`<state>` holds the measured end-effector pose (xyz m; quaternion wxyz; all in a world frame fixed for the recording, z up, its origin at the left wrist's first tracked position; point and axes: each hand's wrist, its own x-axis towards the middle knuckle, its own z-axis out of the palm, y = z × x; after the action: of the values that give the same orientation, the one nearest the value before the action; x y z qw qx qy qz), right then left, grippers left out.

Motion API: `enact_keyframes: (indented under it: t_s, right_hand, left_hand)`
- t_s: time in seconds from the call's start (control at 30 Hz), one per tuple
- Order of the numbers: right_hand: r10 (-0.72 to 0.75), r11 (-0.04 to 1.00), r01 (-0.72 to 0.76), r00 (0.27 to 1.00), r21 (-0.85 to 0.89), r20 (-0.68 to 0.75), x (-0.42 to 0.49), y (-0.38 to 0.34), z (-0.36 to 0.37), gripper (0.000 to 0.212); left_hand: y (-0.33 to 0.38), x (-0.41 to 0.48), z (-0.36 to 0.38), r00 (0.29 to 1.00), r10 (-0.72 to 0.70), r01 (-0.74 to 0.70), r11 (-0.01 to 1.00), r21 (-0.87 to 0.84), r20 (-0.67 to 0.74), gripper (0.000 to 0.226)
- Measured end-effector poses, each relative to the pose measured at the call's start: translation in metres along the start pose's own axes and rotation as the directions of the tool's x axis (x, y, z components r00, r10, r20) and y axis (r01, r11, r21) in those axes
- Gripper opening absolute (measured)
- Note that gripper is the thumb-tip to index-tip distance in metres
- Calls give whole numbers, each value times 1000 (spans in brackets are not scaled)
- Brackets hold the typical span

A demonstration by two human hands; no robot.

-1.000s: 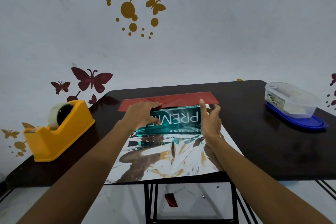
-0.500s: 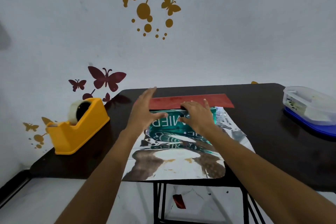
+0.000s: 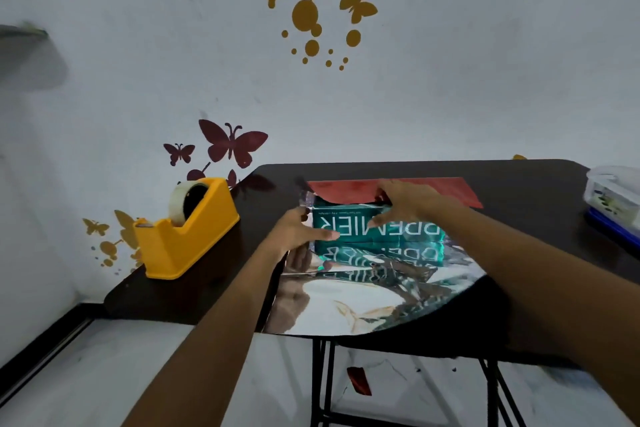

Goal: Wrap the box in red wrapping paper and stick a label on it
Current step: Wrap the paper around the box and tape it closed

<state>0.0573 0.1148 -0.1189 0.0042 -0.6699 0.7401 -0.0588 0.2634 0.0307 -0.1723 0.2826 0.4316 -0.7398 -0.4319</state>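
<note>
Barely begun, to judge by the layout. Teal box (image 3: 377,232) lying on the wrapping paper (image 3: 346,305) midway along the desk (image 3: 519,218), closer to the far edge than the near one, top and front faces fully bare. Paper spread silver side up, reaching just past the near edge. Red side on show only as a red strip (image 3: 343,191) turned over behind the box toward the far edge. Left hand (image 3: 294,232) laid against the box's left end, fingers relaxed, thumb stretched across the front face, gripping nothing visible. Right hand (image 3: 412,204) spread flat on the top's far edge, fingertips at the red strip, pressing rather than pinching. Probably left to do: drawing the paper over, taping the seam, folding both ends, sticking the label. No label in sight. Yellow tape dispenser (image 3: 187,239) by the left edge, clear container (image 3: 613,191) at the right edge, contents unclear. On the box top, upside down in big white capitals, "PREMIER", partly covered. Smaller print above it illegible, likewise the container's sticker.
</note>
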Motion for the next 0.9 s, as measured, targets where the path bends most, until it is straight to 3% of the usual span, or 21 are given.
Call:
enact_keyframes:
  t_s: [0.07, 0.13, 0.2, 0.3, 0.43, 0.67, 0.9]
  right_hand:
    - [-8, 1000, 9, 998, -22, 66, 2, 0, -7, 81]
    - [-5, 995, 10, 999, -100, 50, 3, -2, -9, 88]
    - [-28, 990, 26, 1000, -136, -12, 3, -3, -4, 92]
    - [-65, 985, 54, 996, -165, -62, 6, -4, 8, 93]
    - [-76, 992, 65, 993, -112, -90, 9, -5, 15, 102]
    - [-115, 992, 109, 990, -69, -86, 11, -9, 20, 95]
    - [-139, 990, 141, 983, 16, -118, 9, -10, 26, 86]
  left_hand:
    - [-2, 4, 0, 991, 10, -24, 995, 100, 136, 63]
    - [-8, 7, 3, 980, 49, -86, 979, 185, 195, 71]
    - [-15, 7, 6, 992, 55, -88, 951, 297, 116, 90]
    - [-17, 2, 12, 996, 89, -73, 917, 391, -23, 85]
    - [-15, -6, 13, 989, 149, -133, 910, 393, -13, 71]
    - [-24, 4, 14, 983, 179, -169, 797, 580, 40, 88]
    - [-27, 2, 15, 985, 172, -151, 835, 529, 10, 91]
